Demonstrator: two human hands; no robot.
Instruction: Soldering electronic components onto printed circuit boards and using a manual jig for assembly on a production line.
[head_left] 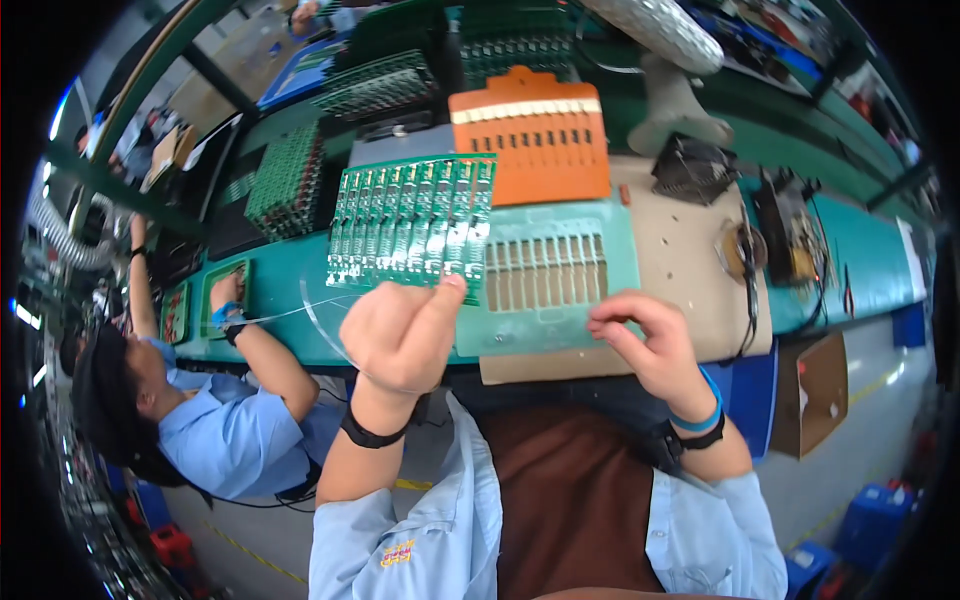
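Note:
My left hand (400, 330) is closed on the lower right edge of a green circuit board panel (405, 220). The panel is made of several narrow strips and is lifted above the bench at a tilt. To its right, a pale green slotted fixture plate (620, 255) lies flat on the bench. My right hand (645, 340) hovers by the plate's near right corner, thumb and fingers curved and apart, with nothing visible between them. Behind the plate, an orange fixture (530, 170) carries a row of small dark parts and a white strip.
Brown cardboard (690, 290) lies under the plate. On the right are a solder wire spool (740, 250), a dark small fan-like unit (695, 168) and a soldering station (785, 230). Stacked circuit boards (285, 180) stand at left, near a co-worker (240, 420). A silver duct (660, 35) hangs overhead.

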